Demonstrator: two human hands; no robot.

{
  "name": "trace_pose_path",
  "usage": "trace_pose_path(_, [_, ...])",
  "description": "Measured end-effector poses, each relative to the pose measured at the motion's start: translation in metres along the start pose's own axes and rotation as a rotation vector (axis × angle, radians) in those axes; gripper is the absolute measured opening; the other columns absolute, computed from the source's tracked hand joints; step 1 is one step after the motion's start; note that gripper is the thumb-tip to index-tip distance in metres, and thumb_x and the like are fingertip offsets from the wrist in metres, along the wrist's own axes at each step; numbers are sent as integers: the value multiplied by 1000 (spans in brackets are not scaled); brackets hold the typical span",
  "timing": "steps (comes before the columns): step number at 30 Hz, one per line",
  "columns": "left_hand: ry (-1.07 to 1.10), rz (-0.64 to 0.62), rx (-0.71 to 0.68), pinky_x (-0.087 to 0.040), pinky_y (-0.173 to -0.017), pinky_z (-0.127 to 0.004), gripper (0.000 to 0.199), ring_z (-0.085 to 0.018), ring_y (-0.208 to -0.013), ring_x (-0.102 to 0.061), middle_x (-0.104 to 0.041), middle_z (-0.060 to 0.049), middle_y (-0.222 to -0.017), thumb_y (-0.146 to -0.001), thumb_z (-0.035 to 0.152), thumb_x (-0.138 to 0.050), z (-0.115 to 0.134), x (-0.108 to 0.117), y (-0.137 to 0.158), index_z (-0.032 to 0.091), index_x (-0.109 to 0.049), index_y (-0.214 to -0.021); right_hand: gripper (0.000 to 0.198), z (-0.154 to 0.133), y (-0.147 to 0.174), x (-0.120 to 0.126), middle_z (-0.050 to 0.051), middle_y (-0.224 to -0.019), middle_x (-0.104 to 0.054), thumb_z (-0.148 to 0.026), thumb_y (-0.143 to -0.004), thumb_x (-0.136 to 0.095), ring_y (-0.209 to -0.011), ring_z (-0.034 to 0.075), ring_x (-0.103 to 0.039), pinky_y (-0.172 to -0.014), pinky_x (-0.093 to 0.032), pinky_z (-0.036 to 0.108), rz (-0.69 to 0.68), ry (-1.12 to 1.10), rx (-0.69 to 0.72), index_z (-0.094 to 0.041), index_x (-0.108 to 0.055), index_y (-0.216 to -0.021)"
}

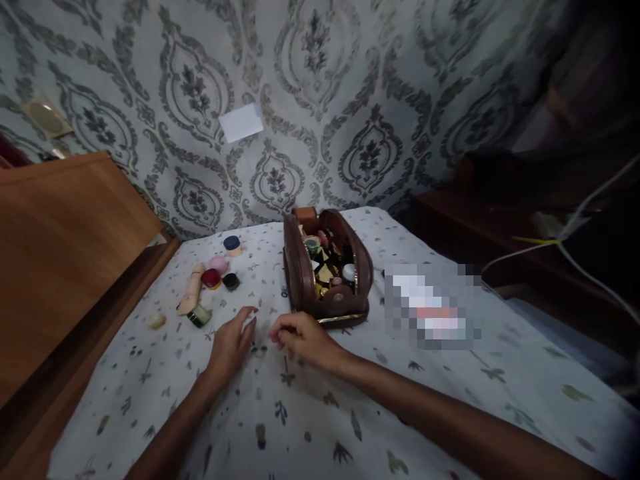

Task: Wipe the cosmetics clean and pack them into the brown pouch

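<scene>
My left hand (231, 342) hovers over the patterned cloth with its fingers stretched forward and apart from the thumb, holding nothing. Close to its right is my right hand (306, 339), fingers curled in and no object showing in them. Just beyond the right hand stands a brown toiletry bag (295, 280), unzipped and filled with small jars and gold-coloured packets. Left of the bag lie a beige tube (193, 290), a jar with a dark blue lid (233, 245), a pink round item (219, 265), a red-lidded jar (211, 279), a black lid (231, 281) and a small greenish jar (199, 316).
A small pale yellowish item (156, 321) lies at the cloth's left. A blurred-out object (433, 307) lies right of the bag. A wooden board (70, 267) borders the left side, and patterned wallpaper (320, 107) rises behind. White cables (575, 240) hang at the right.
</scene>
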State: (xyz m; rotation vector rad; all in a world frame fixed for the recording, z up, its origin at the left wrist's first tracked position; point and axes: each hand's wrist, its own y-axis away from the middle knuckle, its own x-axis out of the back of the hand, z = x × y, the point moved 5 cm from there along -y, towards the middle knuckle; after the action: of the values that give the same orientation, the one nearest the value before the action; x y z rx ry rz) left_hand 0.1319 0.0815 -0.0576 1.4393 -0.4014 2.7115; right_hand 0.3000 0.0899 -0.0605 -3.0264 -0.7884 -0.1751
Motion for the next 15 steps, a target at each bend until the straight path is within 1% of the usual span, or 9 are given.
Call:
trace_pose_path(2, [-107,28,-108,-49,-80,-34,32,-22,-89,-63,-69,-6,-98,-98,33,-40,-1,1,7,20,-59,-120,18,8,-9,-8,-1,-64,-62,-12,-77,-48,-54,12,-57,-49,-43,20,-12,-157,-93,-16,-65,-76])
trace_pose_path(3, [-155,33,-164,-49,-83,-36,31,-23,-94,-62,-68,-8,-103,-98,32,-42,-1,1,11,21,-59,-120,17,11,-12,-11,0,-67,-63,-14,-77,-48,-55,12,-59,-49,-43,21,-4,-210,-102,-16,-65,-78])
trace_pose_path(4, [-196,30,-210,-50,-83,-37,31,-24,-96,-61,-67,-9,-105,-97,33,-45,0,0,15,21,-59,-122,16,15,-14,-14,1,-70,-65,-15,-77,-48,-58,13,-60,-50,-44,21,12,-244,-98,-16,-65,-79])
trace_pose_path(7, [-261,-9,-314,-52,-83,-40,39,-25,-98,-58,-62,-9,-108,-94,34,-55,1,-4,25,22,-54,-131,12,25,-13,-18,0,-70,-64,-16,-77,-51,-58,12,-59,-54,-44,21,70,-260,-32,-17,-63,-77])
trace_pose_path(9, [-273,-27,-374,-52,-86,-40,42,-25,-102,-57,-60,-11,-114,-94,31,-56,2,-5,29,23,-51,-135,11,30,-9,-20,-1,-68,-63,-16,-77,-52,-58,11,-56,-56,-43,21,65,-200,46,-17,-63,-77])
trace_pose_path(10, [-285,-35,-394,-52,-86,-39,40,-24,-102,-57,-59,-10,-113,-95,28,-54,1,-5,30,23,-52,-134,12,31,-7,-21,-1,-68,-62,-16,-78,-52,-58,11,-55,-57,-42,21,56,-167,83,-17,-64,-78])
trace_pose_path(12, [-342,-45,-399,-53,-80,-35,31,-22,-94,-59,-61,-8,-103,-97,22,-45,-3,-4,29,23,-58,-126,14,34,-3,-22,-1,-69,-62,-16,-80,-51,-58,11,-54,-56,-41,21,37,-112,116,-17,-65,-83])
trace_pose_path(14, [-433,-10,-358,-53,-73,-31,31,-21,-86,-60,-62,-6,-91,-97,17,-38,-11,4,22,21,-63,-116,17,35,-1,-21,-1,-69,-62,-17,-82,-50,-57,11,-53,-55,-41,21,32,-76,115,-16,-66,-89])
trace_pose_path(15, [-476,22,-331,-53,-71,-31,32,-22,-84,-61,-62,-6,-89,-97,16,-36,-16,10,18,20,-64,-113,18,35,-1,-21,0,-69,-62,-18,-83,-50,-57,11,-53,-55,-41,21,26,-61,111,-16,-66,-90])
